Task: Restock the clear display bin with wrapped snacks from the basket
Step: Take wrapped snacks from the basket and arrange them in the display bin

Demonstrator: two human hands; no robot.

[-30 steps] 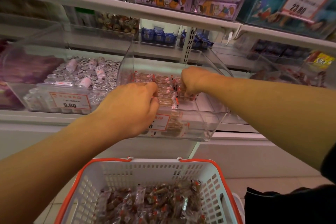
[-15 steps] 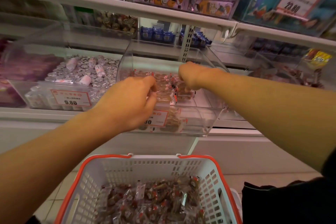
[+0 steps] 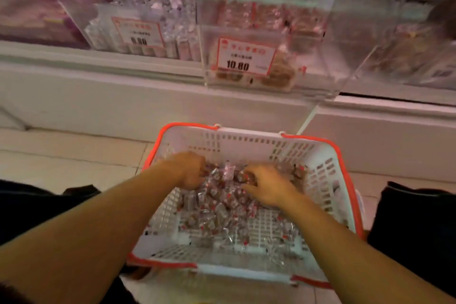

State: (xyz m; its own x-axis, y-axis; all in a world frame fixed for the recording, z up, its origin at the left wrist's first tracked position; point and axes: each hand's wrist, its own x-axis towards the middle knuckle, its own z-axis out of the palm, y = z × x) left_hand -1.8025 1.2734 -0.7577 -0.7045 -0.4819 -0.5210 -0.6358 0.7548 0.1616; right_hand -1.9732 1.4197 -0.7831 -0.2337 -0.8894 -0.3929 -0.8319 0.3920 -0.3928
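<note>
My left hand (image 3: 190, 170) is curled down into the heap, its grip closing around a clump of the small clear-wrapped snacks with red-tipped ends (image 3: 222, 205), though the fingers are buried and I cannot tell how many it has actually caught. My right hand (image 3: 267, 186) lies flatter on the same heap, fingers spread and raking inward, its grip loose and not yet closed on anything I can make out. Both are working the far half of the white slotted plastic basket with the orange rim (image 3: 345, 163), which sits low in front of me on the pale tiled floor (image 3: 74, 163); the snacks lie in a shallow layer, thickest under my hands and thinning toward the near wall, where bare lattice shows. Above and beyond stands the clear acrylic display bin (image 3: 308, 81) on the white shelf (image 3: 123, 61), a white-and-red price card reading 10.80 (image 3: 245, 57) on its front; it seems only partly filled, so I judge there is plenty left to carry. To do this step well I would draw both hands together and scoop from beneath, cupping the pile rather than pinching, since the slick wrappers will likely slide out of a tight fist. I would take a modest load, lift it level, and clear the bin's front lip before letting go, keeping away from the neighbouring clear bin of pale silvery sweets (image 3: 153, 7).
</note>
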